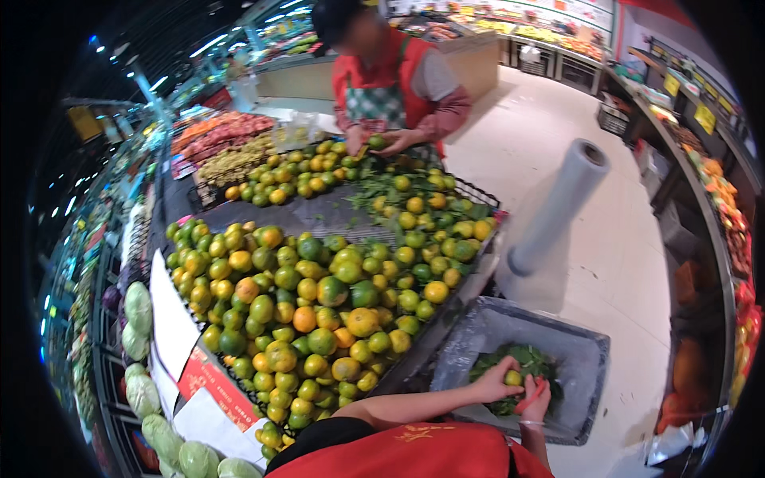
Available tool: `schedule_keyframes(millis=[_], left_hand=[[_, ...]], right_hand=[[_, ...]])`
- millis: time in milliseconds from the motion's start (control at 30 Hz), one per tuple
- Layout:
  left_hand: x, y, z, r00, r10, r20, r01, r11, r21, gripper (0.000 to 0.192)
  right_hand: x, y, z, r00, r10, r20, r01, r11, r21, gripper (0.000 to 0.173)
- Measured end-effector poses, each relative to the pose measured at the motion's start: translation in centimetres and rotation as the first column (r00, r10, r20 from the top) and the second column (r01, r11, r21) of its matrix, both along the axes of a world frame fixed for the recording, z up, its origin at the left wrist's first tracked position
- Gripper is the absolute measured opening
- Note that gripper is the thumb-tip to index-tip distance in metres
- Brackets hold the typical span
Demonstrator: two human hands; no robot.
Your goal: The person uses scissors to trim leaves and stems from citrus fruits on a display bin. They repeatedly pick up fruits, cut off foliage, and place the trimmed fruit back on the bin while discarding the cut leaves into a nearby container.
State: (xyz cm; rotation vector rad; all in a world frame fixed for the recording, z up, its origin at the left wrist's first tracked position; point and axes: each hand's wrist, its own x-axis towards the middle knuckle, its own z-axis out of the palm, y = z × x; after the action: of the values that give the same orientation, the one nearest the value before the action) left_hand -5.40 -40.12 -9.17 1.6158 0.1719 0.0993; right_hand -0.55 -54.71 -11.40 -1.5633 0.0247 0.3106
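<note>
Over a grey plastic bin at the lower right, my left hand holds a small green-yellow citrus fruit. My right hand is closed around a red-handled tool, probably scissors or snips, close beside the fruit; its blades are not clear. Green leaves lie in the bin beneath both hands. To the left of the bin spreads a large heap of green and orange citrus fruit, with leafy sprigs among the fruit towards the far right.
A co-worker in a red vest stands across the display, holding a green citrus fruit. A roll of clear plastic bags stands upright beyond the bin. Cabbages line the lower left. Produce shelves run along the right.
</note>
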Motion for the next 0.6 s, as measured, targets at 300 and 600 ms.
schedule_keyframes(millis=[300, 600], left_hand=[[-0.8, 1.3, -0.9, 0.965, -0.083, -0.251, -0.038, 0.896, -0.442, 0.015], [-0.9, 1.7, -1.1, 0.922, -0.034, -0.385, -0.157, 0.877, -0.455, 0.015]], right_hand=[[1.3, -0.6, 0.4, 0.982, 0.098, -0.162, -0.119, 0.985, -0.125, 0.029], [0.8, 0.8, 0.2, 0.98, 0.173, -0.099, -0.183, 0.978, -0.097, 0.027]])
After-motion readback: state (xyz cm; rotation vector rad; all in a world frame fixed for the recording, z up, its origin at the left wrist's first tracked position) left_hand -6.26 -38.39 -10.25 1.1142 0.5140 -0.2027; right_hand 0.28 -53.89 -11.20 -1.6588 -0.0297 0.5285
